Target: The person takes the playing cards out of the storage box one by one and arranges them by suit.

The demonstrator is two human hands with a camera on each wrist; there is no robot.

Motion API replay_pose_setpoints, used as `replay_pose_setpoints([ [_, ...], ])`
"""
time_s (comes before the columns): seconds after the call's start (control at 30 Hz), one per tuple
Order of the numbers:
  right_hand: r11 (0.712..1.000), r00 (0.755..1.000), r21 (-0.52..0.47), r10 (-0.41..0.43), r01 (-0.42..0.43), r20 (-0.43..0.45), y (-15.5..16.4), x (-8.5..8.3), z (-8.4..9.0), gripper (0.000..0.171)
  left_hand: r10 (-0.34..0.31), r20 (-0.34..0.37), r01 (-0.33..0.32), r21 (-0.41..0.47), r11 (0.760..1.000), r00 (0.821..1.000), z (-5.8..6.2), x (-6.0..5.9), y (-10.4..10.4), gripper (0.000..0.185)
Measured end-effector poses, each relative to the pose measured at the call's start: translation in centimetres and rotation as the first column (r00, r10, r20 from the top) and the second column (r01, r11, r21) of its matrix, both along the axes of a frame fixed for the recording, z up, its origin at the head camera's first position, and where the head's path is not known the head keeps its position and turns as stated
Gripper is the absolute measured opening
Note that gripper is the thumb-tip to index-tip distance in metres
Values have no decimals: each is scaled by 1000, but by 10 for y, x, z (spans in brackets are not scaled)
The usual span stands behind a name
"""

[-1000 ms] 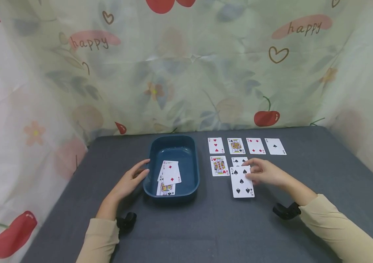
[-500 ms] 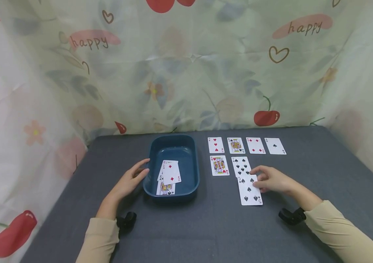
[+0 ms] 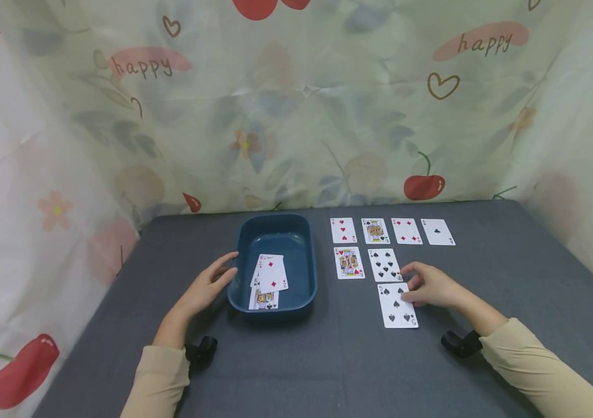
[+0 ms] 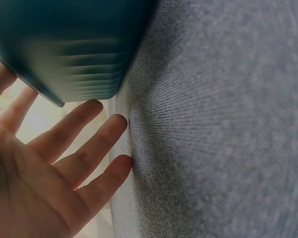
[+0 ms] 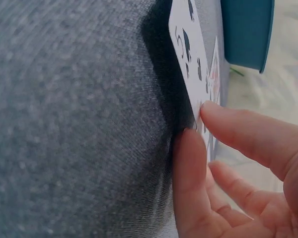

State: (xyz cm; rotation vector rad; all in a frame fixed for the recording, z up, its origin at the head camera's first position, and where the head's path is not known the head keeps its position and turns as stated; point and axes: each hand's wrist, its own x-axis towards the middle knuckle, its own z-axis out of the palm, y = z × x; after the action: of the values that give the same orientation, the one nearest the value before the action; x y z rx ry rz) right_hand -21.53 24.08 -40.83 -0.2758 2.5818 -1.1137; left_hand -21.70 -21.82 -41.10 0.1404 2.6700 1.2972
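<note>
Right hand (image 3: 428,285): thumb and forefinger pinch the five of spades (image 3: 396,306) by its right edge, thumb on the face. Right wrist view: the card is tilted, one edge off the cloth (image 3: 343,371) with dark shadow under it. The card lies just below the seven of spades (image 3: 384,265); whether their edges touch, cannot tell.

Left hand (image 3: 207,287): fingers spread, tips against the left side of the tray (image 3: 287,238); left wrist view shows the lower fingers apart from each other, palm in sight.

Farther out: king of hearts (image 3: 349,263) left of the seven. Above, a row of four: a heart card (image 3: 344,230), a face card (image 3: 376,231), a diamond card (image 3: 406,231), a black-suit card (image 3: 438,232). Inside the tray: two of diamonds (image 3: 272,274) overlapping a face card of clubs (image 3: 263,300). Behind: printed curtain (image 3: 306,128).
</note>
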Motion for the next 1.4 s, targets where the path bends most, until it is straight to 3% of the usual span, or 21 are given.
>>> replay_pose_setpoints([
  [0.17,996,999,84,-39,42,-37,-1,2,3,55,-3,0,3,5,1000,1000,0,0,0,51],
  [0.33,994,996,99,-38,45,-76,-5,1,9,52,-4,2,4,6,1000,1000,0,0,0,52],
  [0.53,998,989,22,65,-63,-131,-22,-4,25,47,-2,4,2,12,1000,1000,1,0,0,52],
  [0.77,978,963,-82,174,-194,-205,-59,-11,44,35,-5,7,4,14,1000,1000,1,0,0,52],
  [1.13,946,934,-145,247,-291,-259,-133,-23,67,30,-13,-2,13,10,1000,1000,2,1,-1,51],
  [1.4,933,932,-181,264,-312,-247,-178,-39,72,30,-7,1,7,9,1000,1000,1,0,0,51],
])
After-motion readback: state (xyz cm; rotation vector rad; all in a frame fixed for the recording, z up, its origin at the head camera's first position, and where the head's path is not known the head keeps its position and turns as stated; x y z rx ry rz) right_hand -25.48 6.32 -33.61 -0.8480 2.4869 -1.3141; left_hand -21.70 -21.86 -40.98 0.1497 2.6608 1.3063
